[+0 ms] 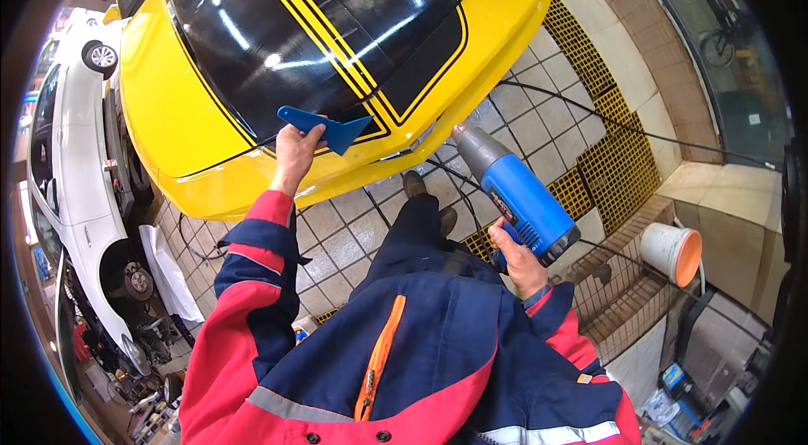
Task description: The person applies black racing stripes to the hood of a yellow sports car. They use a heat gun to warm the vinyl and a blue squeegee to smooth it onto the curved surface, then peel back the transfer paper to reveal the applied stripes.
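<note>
The left grip (295, 157) is clamped on a blue scraper (343, 134), which lies across its far end. The right grip (520, 264) clasps a blue heat gun (528, 199), whose nozzle (478, 150) points forward.

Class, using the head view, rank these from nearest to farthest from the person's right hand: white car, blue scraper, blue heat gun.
1. Blue heat gun: gripped in the right hand itself.
2. Blue scraper: to the left, held by the left hand near the yellow car.
3. White car: farthest, along the view's left side.
</note>
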Motion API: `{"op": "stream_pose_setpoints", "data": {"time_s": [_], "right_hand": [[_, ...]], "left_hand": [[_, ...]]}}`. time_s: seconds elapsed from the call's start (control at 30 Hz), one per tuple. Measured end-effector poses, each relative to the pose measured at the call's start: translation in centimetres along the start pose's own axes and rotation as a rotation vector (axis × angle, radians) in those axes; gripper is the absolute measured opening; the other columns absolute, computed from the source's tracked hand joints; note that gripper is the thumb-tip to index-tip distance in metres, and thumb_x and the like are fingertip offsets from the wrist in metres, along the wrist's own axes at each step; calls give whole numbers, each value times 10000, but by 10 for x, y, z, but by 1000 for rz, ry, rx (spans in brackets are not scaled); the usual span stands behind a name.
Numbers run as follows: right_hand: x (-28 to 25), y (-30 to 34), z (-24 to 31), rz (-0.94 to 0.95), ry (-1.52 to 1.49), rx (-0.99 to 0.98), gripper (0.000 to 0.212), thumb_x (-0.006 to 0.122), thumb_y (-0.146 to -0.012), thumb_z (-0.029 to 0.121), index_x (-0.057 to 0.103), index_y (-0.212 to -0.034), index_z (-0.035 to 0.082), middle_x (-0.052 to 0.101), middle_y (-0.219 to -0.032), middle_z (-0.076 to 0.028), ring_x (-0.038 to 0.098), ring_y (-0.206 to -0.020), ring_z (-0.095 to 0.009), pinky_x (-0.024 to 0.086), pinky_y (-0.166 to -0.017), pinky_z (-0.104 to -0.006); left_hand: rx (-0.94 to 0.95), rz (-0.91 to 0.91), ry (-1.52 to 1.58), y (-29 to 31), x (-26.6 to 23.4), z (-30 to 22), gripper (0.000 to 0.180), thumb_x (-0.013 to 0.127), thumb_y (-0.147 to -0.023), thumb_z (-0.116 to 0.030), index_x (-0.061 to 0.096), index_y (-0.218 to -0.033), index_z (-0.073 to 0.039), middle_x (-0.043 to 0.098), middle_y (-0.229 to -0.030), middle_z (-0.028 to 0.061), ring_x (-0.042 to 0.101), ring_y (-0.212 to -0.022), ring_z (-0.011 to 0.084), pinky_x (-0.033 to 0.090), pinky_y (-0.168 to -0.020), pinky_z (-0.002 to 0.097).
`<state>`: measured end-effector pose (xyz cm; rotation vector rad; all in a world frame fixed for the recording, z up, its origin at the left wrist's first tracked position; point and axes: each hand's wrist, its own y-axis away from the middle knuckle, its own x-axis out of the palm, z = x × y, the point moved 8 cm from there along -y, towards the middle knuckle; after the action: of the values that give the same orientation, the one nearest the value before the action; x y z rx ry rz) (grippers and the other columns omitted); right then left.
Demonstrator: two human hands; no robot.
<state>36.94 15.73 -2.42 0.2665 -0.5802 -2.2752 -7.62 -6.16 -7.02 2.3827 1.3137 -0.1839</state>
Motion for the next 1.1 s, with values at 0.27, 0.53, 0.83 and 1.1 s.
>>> {"op": "stream_pose_setpoints", "data": {"time_s": [0.27,0.53,0.83,1.1], "right_hand": [[-28,34,-27,-105,-27,93,225,756,-1068,258,708,-1173,65,703,-961,10,668,-860,-107,551,-821,-293],[-27,40,-21,-129,-52,22,156,829,-1005,147,744,-1080,40,744,-973,-15,709,-846,-123,575,-775,-295],[-7,31,-19,-117,-40,-14,197,860,-963,110,752,-1114,42,767,-1031,-34,743,-914,-142,607,-817,-315],[8,37,-16,-88,-46,-39,162,854,-958,97,756,-1072,37,759,-960,-28,732,-835,-133,596,-774,-300]], "left_hand": [[132,-131,-230,-4,25,20,131,764,-1017,-59,748,-1068,61,800,-964,127,791,-800,179,672,-708,300],[13,147,-252,23,94,38,131,813,-953,-79,762,-1009,28,794,-843,138,767,-682,198,610,-637,352],[143,-178,-111,-6,35,2,138,775,-997,-46,740,-1060,71,808,-977,126,791,-771,182,672,-683,295],[308,33,-370,68,103,41,224,836,-929,-257,790,-954,-40,765,-819,201,782,-782,374,589,-695,455]]}}
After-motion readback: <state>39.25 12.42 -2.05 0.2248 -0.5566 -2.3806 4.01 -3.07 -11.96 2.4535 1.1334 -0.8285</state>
